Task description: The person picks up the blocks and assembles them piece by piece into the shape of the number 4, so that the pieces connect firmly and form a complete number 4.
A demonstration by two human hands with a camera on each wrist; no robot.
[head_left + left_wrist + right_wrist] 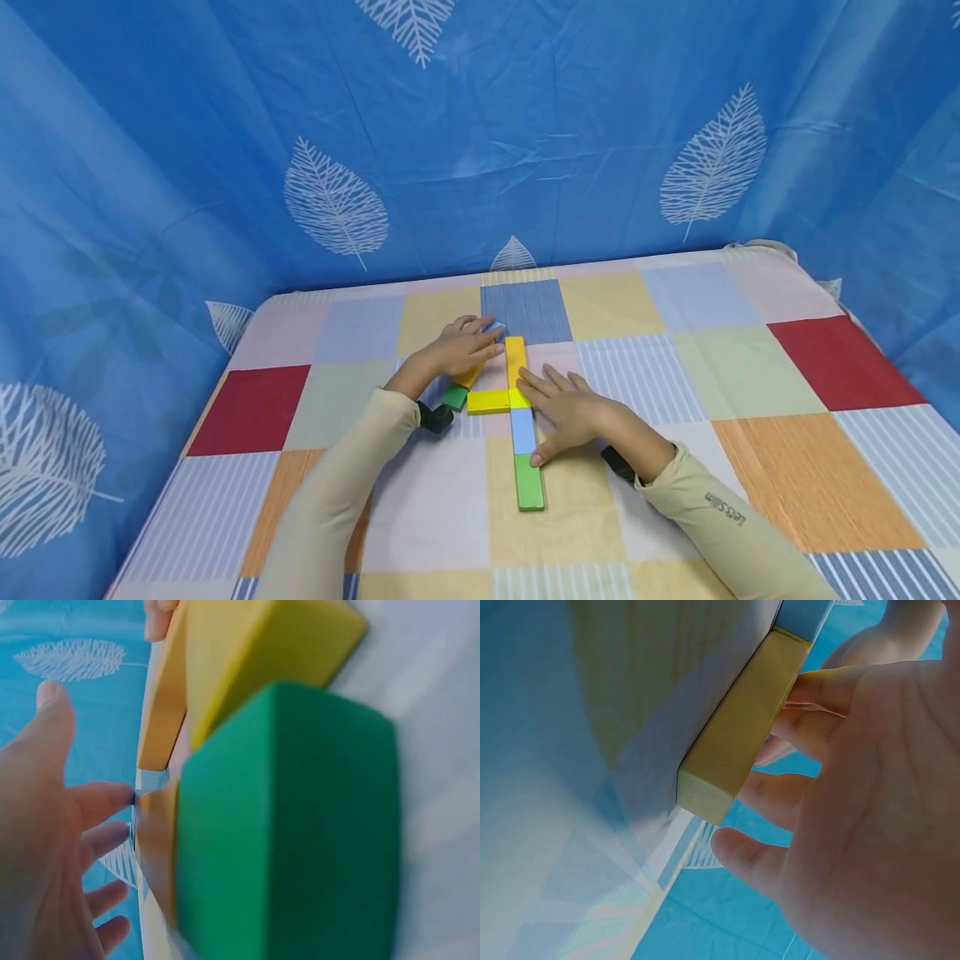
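Observation:
A straight row of blocks lies on the cloth in the head view: orange (514, 354) at the far end, then yellow, light blue (524, 431) and green (529, 487). Another yellow block (487, 402) juts left from the row. My right hand (572, 412) rests along the row's right side, fingers spread and thumb by the green block. Left of the row, my left hand (459, 346) reaches over a slanted line of blue (495, 329), orange (468, 377) and green (454, 397) blocks. In the left wrist view its fingers extend loosely beside the green block (285, 825).
A patchwork cloth (427, 492) covers the table. Blue curtains (480, 167) with white leaf prints hang behind and at both sides. Black wrist straps (437, 417) show below the hands.

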